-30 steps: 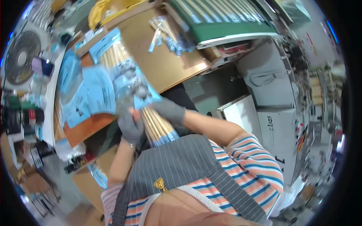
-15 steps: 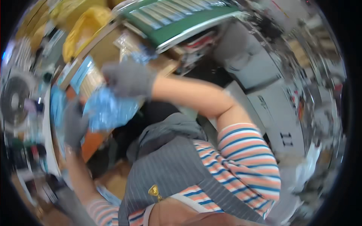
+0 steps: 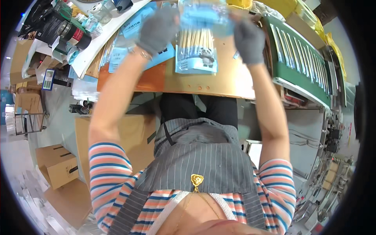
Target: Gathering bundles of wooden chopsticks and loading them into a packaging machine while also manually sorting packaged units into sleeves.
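Note:
Between my two grey-gloved hands, near the far edge, stretches a blue and clear plastic bag (image 3: 203, 16), blurred by motion. My left hand (image 3: 158, 31) is closed on its left side, and my right hand (image 3: 247, 39) on its right side. Just below the bag, a packet of wooden chopsticks (image 3: 196, 53) with a panda printed on its blue front lies flat on the worktable (image 3: 231, 80). More blue packaging (image 3: 135, 21) lies under and beside my left hand. The bag's contents are too smeared to make out.
To the right runs a green conveyor belt (image 3: 291, 76) carrying several wrapped chopstick pairs. A white side table (image 3: 88, 58) at the left bears a black thermos (image 3: 74, 34) and other items. Cardboard boxes (image 3: 58, 164) stand on the floor at the left.
My view has swung round to face the worktable squarely. Both hands have come to its far side, with a blue bag now spread between them.

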`<state>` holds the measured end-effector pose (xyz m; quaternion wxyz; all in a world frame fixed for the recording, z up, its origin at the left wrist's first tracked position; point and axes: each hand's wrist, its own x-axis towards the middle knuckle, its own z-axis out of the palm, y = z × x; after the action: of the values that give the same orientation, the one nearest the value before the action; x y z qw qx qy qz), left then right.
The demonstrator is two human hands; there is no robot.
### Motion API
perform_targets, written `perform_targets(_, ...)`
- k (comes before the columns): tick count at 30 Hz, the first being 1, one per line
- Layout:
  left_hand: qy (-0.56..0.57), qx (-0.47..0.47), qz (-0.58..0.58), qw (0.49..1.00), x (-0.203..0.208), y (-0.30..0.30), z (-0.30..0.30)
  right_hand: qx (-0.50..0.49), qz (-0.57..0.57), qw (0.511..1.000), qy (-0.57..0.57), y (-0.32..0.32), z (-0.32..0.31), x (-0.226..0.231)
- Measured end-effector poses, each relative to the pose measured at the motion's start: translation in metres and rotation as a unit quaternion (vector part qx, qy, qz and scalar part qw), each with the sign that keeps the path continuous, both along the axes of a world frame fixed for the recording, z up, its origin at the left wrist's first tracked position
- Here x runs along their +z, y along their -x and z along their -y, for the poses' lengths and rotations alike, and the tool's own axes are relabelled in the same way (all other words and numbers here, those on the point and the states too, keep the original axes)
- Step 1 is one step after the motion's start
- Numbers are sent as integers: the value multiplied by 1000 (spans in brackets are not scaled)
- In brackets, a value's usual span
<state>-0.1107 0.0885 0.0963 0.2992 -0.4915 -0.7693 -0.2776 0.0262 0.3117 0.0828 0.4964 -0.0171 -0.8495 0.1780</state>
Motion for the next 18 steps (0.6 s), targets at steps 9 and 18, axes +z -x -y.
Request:
perform_targets(9,34,-51,187,980,-158,-37,25,51,323,801,501,-13,-22,-130)
perform_targets(18,-199,-23,775,600,-155,-30,-34,138,364,602,697,41,-21,-177)
